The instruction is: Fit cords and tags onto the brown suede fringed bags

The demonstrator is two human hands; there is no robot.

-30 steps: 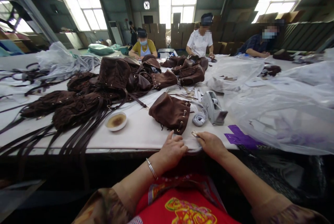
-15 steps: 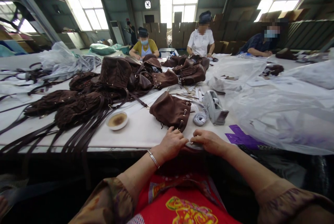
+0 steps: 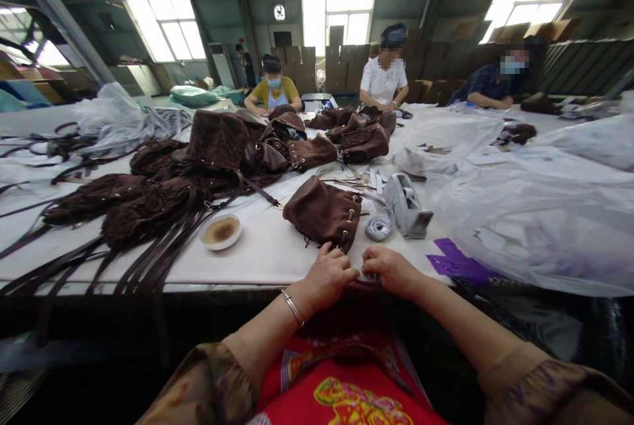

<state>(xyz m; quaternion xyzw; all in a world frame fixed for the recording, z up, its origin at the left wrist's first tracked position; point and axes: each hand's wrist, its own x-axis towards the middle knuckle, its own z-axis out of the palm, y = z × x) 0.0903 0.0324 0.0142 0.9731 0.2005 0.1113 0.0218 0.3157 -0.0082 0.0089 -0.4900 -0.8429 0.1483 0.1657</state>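
My left hand point(image 3: 327, 274) is at the table's front edge, its fingers curled against the near end of a brown drawstring bag point(image 3: 319, 210). What those fingers grip is hidden. A short gap to the right, my right hand point(image 3: 393, 271) is closed in a pinch. A small dark piece with a glint shows at its fingertips, too little to name. The bag lies on its side, metal eyelets along its mouth facing right. Just beyond my right hand are a coil of white tape point(image 3: 380, 226) and a grey tape dispenser point(image 3: 407, 207).
Brown bags point(image 3: 218, 141) are heaped at left and centre, their straps point(image 3: 148, 260) hanging over the front edge. A shallow dish point(image 3: 220, 232) with brown residue sits nearby. Purple tape point(image 3: 460, 261) and clear plastic sheeting point(image 3: 525, 227) lie right. Several co-workers are across the table.
The flat greyish piece that showed between my hands has mostly gone from sight. My right hand has turned a little and its fingers are curled tighter; the bag has hardly moved.
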